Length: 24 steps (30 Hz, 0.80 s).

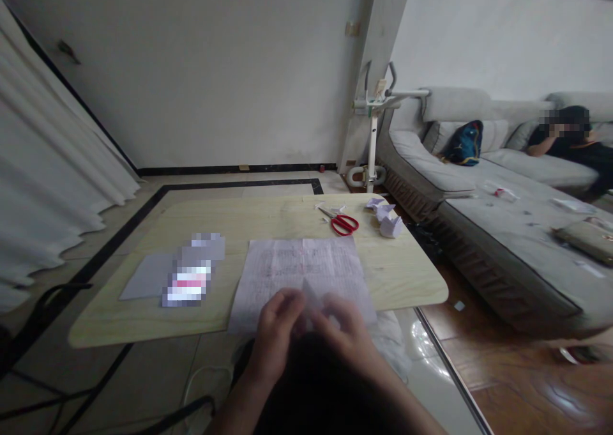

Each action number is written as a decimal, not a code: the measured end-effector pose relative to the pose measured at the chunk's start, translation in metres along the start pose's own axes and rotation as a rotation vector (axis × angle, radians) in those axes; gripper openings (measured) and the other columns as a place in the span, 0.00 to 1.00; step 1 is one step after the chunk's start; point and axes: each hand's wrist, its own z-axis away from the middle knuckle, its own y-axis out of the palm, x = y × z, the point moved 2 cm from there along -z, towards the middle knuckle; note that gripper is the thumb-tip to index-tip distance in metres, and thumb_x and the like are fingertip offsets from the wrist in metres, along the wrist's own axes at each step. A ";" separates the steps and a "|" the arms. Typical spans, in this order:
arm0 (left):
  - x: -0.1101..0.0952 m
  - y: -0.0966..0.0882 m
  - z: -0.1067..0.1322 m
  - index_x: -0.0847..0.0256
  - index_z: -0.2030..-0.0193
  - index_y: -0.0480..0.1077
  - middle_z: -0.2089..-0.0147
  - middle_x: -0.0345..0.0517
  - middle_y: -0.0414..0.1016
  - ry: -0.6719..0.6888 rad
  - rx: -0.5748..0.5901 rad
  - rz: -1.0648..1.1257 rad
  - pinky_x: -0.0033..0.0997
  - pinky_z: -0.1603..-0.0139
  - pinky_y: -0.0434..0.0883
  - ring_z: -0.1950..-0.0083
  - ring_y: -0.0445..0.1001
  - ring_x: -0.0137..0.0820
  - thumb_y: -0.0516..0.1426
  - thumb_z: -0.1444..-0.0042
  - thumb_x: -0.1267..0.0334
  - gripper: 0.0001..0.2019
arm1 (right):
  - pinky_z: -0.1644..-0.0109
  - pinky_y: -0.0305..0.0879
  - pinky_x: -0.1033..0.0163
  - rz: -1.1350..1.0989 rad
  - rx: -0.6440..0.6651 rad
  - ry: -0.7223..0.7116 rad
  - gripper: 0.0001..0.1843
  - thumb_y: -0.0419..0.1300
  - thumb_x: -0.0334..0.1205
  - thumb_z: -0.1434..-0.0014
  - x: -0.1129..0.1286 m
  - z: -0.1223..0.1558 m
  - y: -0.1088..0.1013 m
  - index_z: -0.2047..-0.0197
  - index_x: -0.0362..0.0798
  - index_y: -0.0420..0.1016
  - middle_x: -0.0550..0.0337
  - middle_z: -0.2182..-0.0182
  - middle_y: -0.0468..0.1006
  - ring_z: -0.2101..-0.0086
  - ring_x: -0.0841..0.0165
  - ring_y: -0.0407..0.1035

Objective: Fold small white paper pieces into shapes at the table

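Note:
Between my two hands, near the table's front edge, is a small piece of folded paper (pixel 312 294) with a pointed tip turned up. My left hand (pixel 280 317) grips its left side, fingers curled. From the right, my right hand (pixel 343 320) pinches it, somewhat blurred. Beneath and beyond them lies a large creased sheet of printed paper (pixel 306 259), flat on the table. Past the sheet rest red-handled scissors (pixel 343 223), with small paper scraps (pixel 335 209) around the blades. Several folded paper shapes (pixel 384 216) stand in a row at the table's right side.
The pale wooden table (pixel 402 282) has rounded corners. On its left lie white paper (pixel 146 278) and a blurred-out item with a lit screen (pixel 186 285). A grey sofa (pixel 517 256) with a backpack (pixel 464 144) and a reclining person (pixel 569 141) is at right, beside exercise equipment (pixel 372 135).

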 end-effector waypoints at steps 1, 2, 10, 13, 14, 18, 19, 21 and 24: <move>-0.001 0.000 0.000 0.60 0.71 0.70 0.80 0.36 0.66 -0.015 0.003 0.007 0.22 0.82 0.61 0.81 0.64 0.24 0.63 0.54 0.52 0.13 | 0.68 0.60 0.67 -0.012 0.027 -0.001 0.11 0.58 0.41 0.42 0.002 -0.001 0.000 0.74 0.47 0.68 0.65 0.78 0.68 0.73 0.70 0.63; -0.002 0.001 -0.001 0.60 0.71 0.70 0.80 0.36 0.66 -0.023 0.006 0.006 0.22 0.83 0.60 0.81 0.64 0.25 0.63 0.53 0.52 0.13 | 0.68 0.61 0.67 -0.025 0.044 0.001 0.10 0.58 0.40 0.42 0.003 -0.001 -0.001 0.73 0.47 0.69 0.64 0.77 0.69 0.73 0.70 0.63; 0.004 -0.002 -0.002 0.61 0.70 0.69 0.77 0.35 0.66 -0.135 0.092 0.083 0.21 0.80 0.61 0.78 0.64 0.23 0.63 0.51 0.54 0.12 | 0.61 0.64 0.63 -0.144 -0.061 0.062 0.07 0.58 0.41 0.41 0.003 -0.001 -0.007 0.63 0.47 0.73 0.59 0.68 0.74 0.66 0.66 0.67; 0.009 -0.003 -0.002 0.62 0.70 0.70 0.78 0.34 0.65 -0.173 0.140 0.106 0.20 0.80 0.61 0.80 0.63 0.21 0.64 0.52 0.54 0.13 | 0.57 0.65 0.63 -0.219 -0.059 0.098 0.09 0.56 0.42 0.39 0.003 -0.002 -0.011 0.58 0.50 0.75 0.59 0.64 0.76 0.63 0.66 0.69; 0.011 -0.003 -0.002 0.61 0.70 0.71 0.78 0.34 0.65 -0.179 0.154 0.115 0.20 0.80 0.61 0.80 0.62 0.21 0.64 0.51 0.54 0.13 | 0.57 0.65 0.63 -0.234 -0.059 0.108 0.10 0.56 0.42 0.39 0.003 -0.002 -0.012 0.58 0.50 0.75 0.59 0.64 0.76 0.63 0.66 0.69; 0.017 -0.005 -0.003 0.62 0.67 0.73 0.77 0.35 0.66 -0.175 0.199 0.101 0.19 0.80 0.61 0.79 0.63 0.21 0.64 0.50 0.55 0.12 | 0.56 0.65 0.62 -0.251 -0.069 0.138 0.10 0.57 0.44 0.40 0.004 -0.005 -0.012 0.60 0.49 0.76 0.59 0.66 0.76 0.62 0.65 0.69; 0.018 -0.005 -0.003 0.62 0.67 0.73 0.78 0.35 0.66 -0.174 0.202 0.090 0.19 0.79 0.61 0.79 0.63 0.21 0.63 0.49 0.55 0.11 | 0.56 0.65 0.62 -0.257 -0.056 0.140 0.10 0.58 0.44 0.41 0.005 -0.006 -0.011 0.62 0.49 0.76 0.59 0.66 0.76 0.62 0.65 0.69; 0.019 -0.006 -0.003 0.62 0.67 0.74 0.78 0.35 0.66 -0.176 0.201 0.065 0.20 0.79 0.61 0.79 0.62 0.21 0.63 0.49 0.55 0.12 | 0.56 0.65 0.62 -0.270 -0.029 0.135 0.10 0.58 0.45 0.41 0.005 -0.007 -0.010 0.64 0.48 0.76 0.59 0.67 0.75 0.62 0.65 0.69; 0.019 -0.005 -0.003 0.62 0.66 0.74 0.78 0.35 0.65 -0.187 0.217 0.029 0.20 0.79 0.60 0.79 0.62 0.21 0.62 0.48 0.54 0.12 | 0.54 0.65 0.61 -0.298 -0.005 0.143 0.11 0.60 0.46 0.43 0.004 -0.007 -0.010 0.62 0.48 0.76 0.59 0.65 0.77 0.60 0.63 0.70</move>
